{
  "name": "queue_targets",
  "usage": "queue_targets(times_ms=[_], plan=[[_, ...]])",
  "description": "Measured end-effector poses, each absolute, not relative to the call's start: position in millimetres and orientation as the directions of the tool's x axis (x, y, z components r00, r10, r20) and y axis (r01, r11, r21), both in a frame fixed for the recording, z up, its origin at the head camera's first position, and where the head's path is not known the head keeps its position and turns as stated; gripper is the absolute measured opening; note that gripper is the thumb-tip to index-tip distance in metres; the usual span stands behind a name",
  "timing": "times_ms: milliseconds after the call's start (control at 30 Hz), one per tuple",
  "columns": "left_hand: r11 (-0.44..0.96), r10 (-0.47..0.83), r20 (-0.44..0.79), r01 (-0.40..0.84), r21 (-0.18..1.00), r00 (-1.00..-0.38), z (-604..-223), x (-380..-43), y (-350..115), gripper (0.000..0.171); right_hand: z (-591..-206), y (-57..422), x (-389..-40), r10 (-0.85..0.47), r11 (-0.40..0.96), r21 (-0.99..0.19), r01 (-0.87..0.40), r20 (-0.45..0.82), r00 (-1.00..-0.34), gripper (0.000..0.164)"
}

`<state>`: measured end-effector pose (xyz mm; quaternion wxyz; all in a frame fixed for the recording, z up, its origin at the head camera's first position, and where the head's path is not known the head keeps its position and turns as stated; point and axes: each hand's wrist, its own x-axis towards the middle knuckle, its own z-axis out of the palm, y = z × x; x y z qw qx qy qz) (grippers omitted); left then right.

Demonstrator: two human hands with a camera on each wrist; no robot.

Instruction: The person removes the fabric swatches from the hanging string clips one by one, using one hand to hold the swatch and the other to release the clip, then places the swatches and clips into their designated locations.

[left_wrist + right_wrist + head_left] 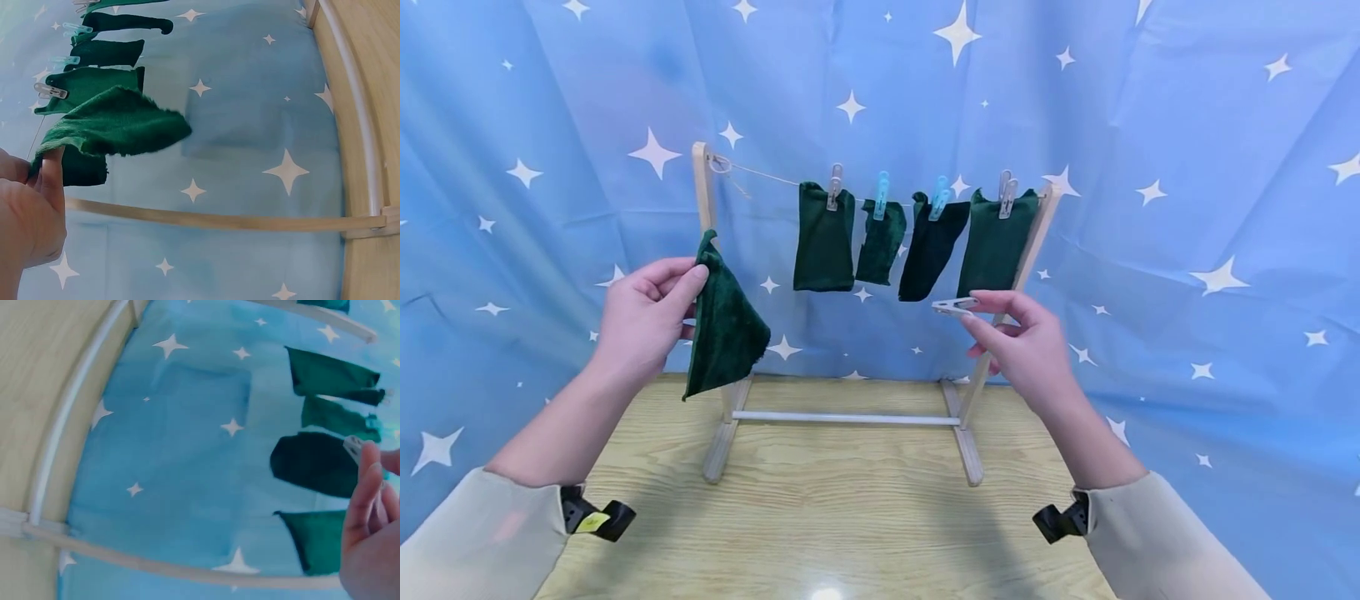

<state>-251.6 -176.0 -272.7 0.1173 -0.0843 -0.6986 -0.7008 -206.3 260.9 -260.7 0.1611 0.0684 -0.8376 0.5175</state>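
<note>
Between thumb and fingers, my left hand [651,312] pinches a dark green velvety cloth [727,333] by its upper edge, in front of the rack's left post. The cloth hangs down at a slant. My right hand [1018,337] pinches a pale clothespin [953,307] by one end, below the right end of the line. Several green cloths hang from the string [763,174], among them a cloth [824,242] at the left under a grey clothespin [834,187]. Blue clothespins [881,197] grip the middle cloths. At the right, a wide cloth [992,242] hangs from greyish clothespins [1008,198].
The small wooden rack has a left post [703,187], a right post [1037,233] and a white bottom bar [846,418]. It stands on a wood-grain table [820,508]. Behind it hangs a blue curtain [1187,167] with white stars.
</note>
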Motion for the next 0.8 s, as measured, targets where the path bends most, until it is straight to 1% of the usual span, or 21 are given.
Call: queue_targets(times_ms=[233, 333, 400, 567, 633, 733, 800], plan=[[0.036, -0.044, 0.266, 0.264, 0.964, -0.963, -285.9, -243.3, -190.2, 0.034, -281.9, 279.4, -196.5, 0.075, 0.420, -0.874, -0.245, 0.302, -0.950, 0.045], [0.072, -0.035, 0.260, 0.257, 0.964, -0.965, -293.4, -240.6, -196.7, 0.031, -291.1, 287.0, -193.1, 0.081, 0.414, -0.879, -0.235, 0.293, -0.953, 0.044], [0.119, -0.034, 0.250, 0.245, 0.962, -0.968, -299.3, -239.3, -201.2, 0.032, -297.8, 292.4, -190.9, 0.084, 0.412, -0.883, -0.226, 0.284, -0.955, 0.044], [0.277, -0.032, 0.211, 0.194, 0.941, -0.977, -315.6, -235.6, -214.6, 0.053, -316.3, 306.3, -186.4, 0.109, 0.413, -0.891, -0.188, 0.253, -0.961, 0.047], [0.306, -0.028, 0.197, 0.179, 0.935, -0.980, -322.3, -234.2, -220.4, 0.061, -324.3, 312.0, -185.1, 0.123, 0.413, -0.895, -0.172, 0.241, -0.963, 0.047], [0.323, -0.020, 0.178, 0.162, 0.932, -0.984, -332.3, -232.2, -229.6, 0.065, -336.2, 320.5, -183.1, 0.145, 0.418, -0.896, -0.148, 0.227, -0.963, 0.044], [0.318, -0.010, 0.166, 0.155, 0.936, -0.986, -339.1, -231.1, -236.5, 0.064, -343.6, 326.4, -182.0, 0.167, 0.422, -0.898, -0.126, 0.213, -0.963, 0.044]])
